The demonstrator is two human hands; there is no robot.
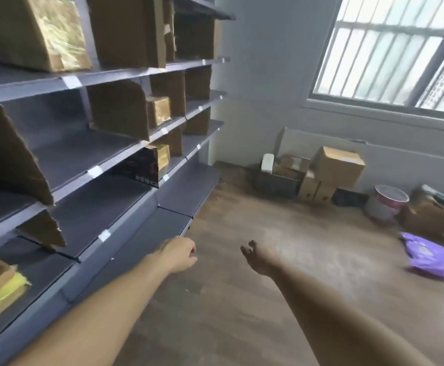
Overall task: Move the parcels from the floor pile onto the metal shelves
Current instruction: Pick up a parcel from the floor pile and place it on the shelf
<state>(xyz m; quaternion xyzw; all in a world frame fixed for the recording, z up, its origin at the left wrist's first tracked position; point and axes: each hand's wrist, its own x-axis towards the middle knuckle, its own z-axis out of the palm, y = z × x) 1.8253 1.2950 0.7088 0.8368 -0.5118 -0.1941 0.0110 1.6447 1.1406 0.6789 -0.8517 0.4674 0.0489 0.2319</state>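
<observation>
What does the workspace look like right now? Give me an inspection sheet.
Surface: wooden floor, mostly bare near the hands.
Job's things: purple parcel on the floor at right; metal shelves at left, partly filled with brown parcels.
Clutter: cardboard boxes and a bucket under the window.
Hands: left hand and right hand both hold nothing.
Cables: nothing seen.
Surroundings: barred window, grey wall.

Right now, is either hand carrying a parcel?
No, the left hand and the right hand are both bare, and the purple parcel lies on the floor.
</observation>
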